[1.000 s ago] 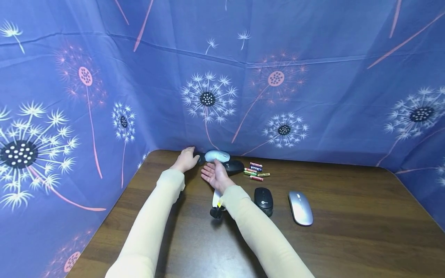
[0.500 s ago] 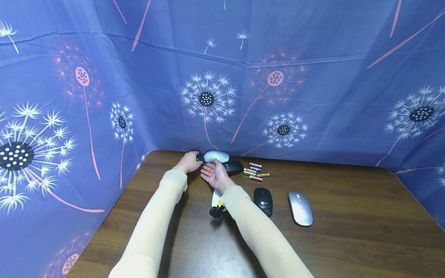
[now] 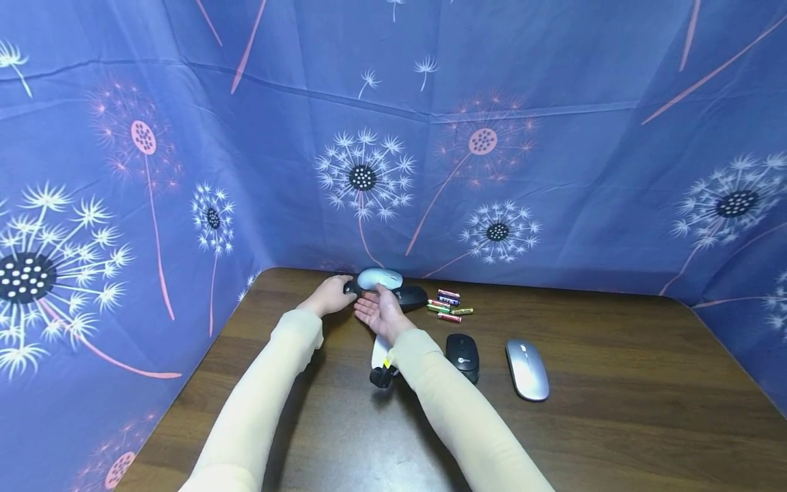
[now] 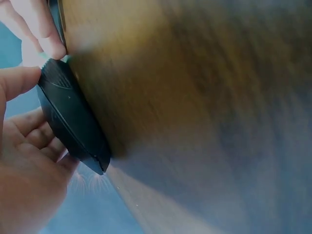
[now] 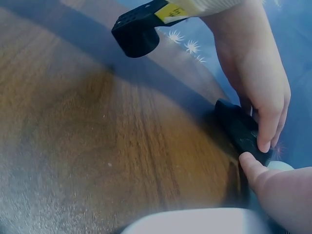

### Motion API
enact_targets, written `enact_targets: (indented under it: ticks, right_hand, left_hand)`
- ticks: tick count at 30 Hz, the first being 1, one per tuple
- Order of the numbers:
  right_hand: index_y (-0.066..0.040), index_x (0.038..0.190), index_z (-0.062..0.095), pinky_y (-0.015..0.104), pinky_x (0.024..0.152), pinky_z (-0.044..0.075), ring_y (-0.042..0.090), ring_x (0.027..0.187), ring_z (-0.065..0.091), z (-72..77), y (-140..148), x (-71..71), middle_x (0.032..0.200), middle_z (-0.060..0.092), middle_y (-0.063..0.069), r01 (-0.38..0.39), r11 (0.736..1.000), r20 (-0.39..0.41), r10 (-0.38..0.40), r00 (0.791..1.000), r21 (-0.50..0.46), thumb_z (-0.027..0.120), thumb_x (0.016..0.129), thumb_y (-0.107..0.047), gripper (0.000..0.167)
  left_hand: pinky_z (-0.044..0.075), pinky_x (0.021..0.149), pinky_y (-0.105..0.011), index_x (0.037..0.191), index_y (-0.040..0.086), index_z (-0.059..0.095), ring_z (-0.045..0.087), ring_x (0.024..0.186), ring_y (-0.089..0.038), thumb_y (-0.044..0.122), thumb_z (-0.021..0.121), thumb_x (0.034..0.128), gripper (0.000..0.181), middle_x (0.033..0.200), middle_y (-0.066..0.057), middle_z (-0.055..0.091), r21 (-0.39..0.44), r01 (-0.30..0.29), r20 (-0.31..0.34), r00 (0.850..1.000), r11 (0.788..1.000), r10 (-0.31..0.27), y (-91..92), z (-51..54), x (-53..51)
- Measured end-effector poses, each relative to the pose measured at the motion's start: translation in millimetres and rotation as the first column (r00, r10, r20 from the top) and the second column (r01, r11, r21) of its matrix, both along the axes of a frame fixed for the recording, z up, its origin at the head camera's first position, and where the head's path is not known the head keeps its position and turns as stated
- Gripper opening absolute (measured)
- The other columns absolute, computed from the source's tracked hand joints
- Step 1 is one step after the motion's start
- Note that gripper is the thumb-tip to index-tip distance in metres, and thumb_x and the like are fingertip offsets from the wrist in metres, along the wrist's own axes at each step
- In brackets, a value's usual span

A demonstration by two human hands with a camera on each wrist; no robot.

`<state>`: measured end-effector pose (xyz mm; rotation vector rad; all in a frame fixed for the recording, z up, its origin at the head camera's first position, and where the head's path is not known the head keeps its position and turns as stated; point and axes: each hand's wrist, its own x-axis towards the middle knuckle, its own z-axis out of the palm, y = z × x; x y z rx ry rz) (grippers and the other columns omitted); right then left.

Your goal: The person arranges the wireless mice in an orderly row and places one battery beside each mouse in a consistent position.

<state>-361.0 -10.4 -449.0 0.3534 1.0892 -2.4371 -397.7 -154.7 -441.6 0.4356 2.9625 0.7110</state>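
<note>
A black computer mouse (image 4: 70, 117) stands at the far left of the wooden table, close to the back edge. My left hand (image 3: 328, 295) holds it, with the thumb on one side and fingers on the other in the left wrist view. My right hand (image 3: 381, 311) lies palm up with its fingers fairly straight, pointing left. In the right wrist view one of its fingertips (image 5: 246, 157) touches or nearly touches the end of this mouse. Just behind the right hand sit a white mouse (image 3: 380, 278) and a second black mouse (image 3: 410, 296), partly hidden by it.
Several small batteries (image 3: 449, 306) lie right of the mice. Nearer the front are another black mouse (image 3: 462, 355) and a silver mouse (image 3: 527, 370). A blue dandelion-print cloth (image 3: 553, 205) hangs along the table's back and sides. A black wrist camera (image 3: 381, 377) sits under the right wrist.
My left hand has come down and slightly nearer, from reaching over the far-left mouse to gripping it. The right hand has stayed almost in place.
</note>
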Motion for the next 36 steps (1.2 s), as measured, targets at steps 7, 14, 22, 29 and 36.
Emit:
enact_targets:
  ticks: [7,14,22,29,36]
  right_hand:
    - [0.013,0.140,0.023,0.043,0.113,0.026,0.042,0.135,0.030,4.4,-0.9,2.7,0.143,0.028,0.034,0.024,1.000,0.064,-0.023,0.998,-0.011,0.029,0.102,-0.027,0.056]
    - [0.016,0.137,0.025,0.044,0.113,0.026,0.043,0.133,0.030,9.3,-0.9,7.0,0.141,0.027,0.032,0.039,0.998,0.131,-0.034,0.991,-0.039,0.030,0.102,-0.023,0.053]
    - [0.016,0.136,0.031,0.041,0.110,0.033,0.038,0.131,0.036,12.5,1.2,6.7,0.138,0.031,0.031,0.003,1.000,0.104,-0.002,0.995,-0.011,0.032,0.102,-0.021,0.050]
    - [0.014,0.136,0.033,0.042,0.109,0.035,0.039,0.130,0.039,17.4,4.6,9.0,0.134,0.039,0.030,-0.022,0.999,0.070,0.019,0.997,0.037,0.036,0.102,-0.017,0.046]
    - [0.009,0.131,0.041,0.042,0.106,0.038,0.039,0.129,0.042,17.9,9.7,9.4,0.108,0.052,0.022,-0.052,0.996,0.054,0.048,0.997,0.066,0.041,0.101,-0.013,0.038]
  left_hand:
    - [0.034,0.108,-0.044,0.134,-0.007,0.045,0.045,0.126,-0.036,0.017,0.057,0.0923,0.049,0.134,-0.025,0.050,-0.003,0.060,0.005,0.998,0.998,-0.060,-4.0,0.6,4.3]
    - [0.037,0.105,-0.045,0.134,-0.004,0.046,0.049,0.123,-0.034,0.016,0.057,0.0935,0.047,0.133,-0.023,0.052,0.003,0.146,0.021,0.989,0.989,-0.146,-11.1,6.2,11.3]
    - [0.034,0.108,-0.045,0.135,-0.005,0.045,0.045,0.127,-0.034,0.014,0.057,0.0939,0.047,0.135,-0.022,0.049,-0.023,0.243,-0.031,0.969,0.970,-0.244,-18.2,14.1,17.7]
    - [0.032,0.109,-0.046,0.134,-0.007,0.045,0.043,0.129,-0.036,0.010,0.057,0.0932,0.046,0.135,-0.023,0.049,-0.019,0.305,-0.093,0.948,0.952,-0.306,-16.8,24.5,25.6]
    - [0.035,0.107,-0.045,0.132,-0.008,0.047,0.046,0.126,-0.035,0.007,0.060,0.0914,0.045,0.133,-0.023,0.051,-0.070,0.370,-0.126,0.918,0.926,-0.376,-10.9,38.4,30.5]
